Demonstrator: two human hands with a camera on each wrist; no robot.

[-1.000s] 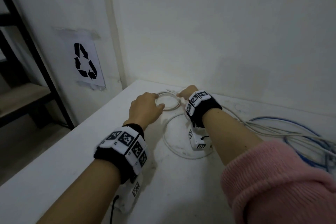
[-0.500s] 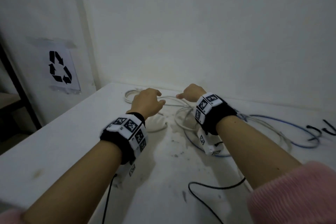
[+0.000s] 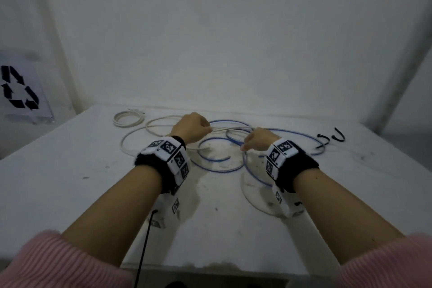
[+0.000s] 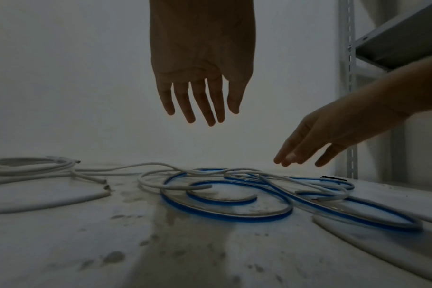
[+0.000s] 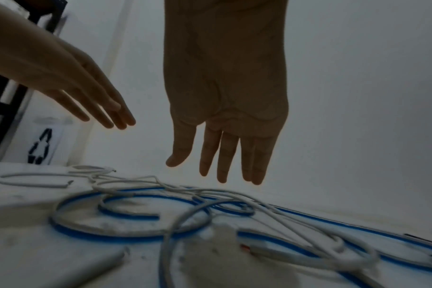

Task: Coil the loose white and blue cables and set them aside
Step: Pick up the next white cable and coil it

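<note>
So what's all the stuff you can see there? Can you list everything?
coiled cable: one, white, far left of the table, set apart
loose white cables: number unclear, white, tangled mid-table
blue cable: count unclear, blue, looped under the white ones
black hooks: two, black, far right of the table
table: one, white, stained
recycling sign: one, black on white, left wall
metal shelf: one, grey, right side
left hand: open, above the cables, holding nothing
right hand: open, above the cables, holding nothing
</note>
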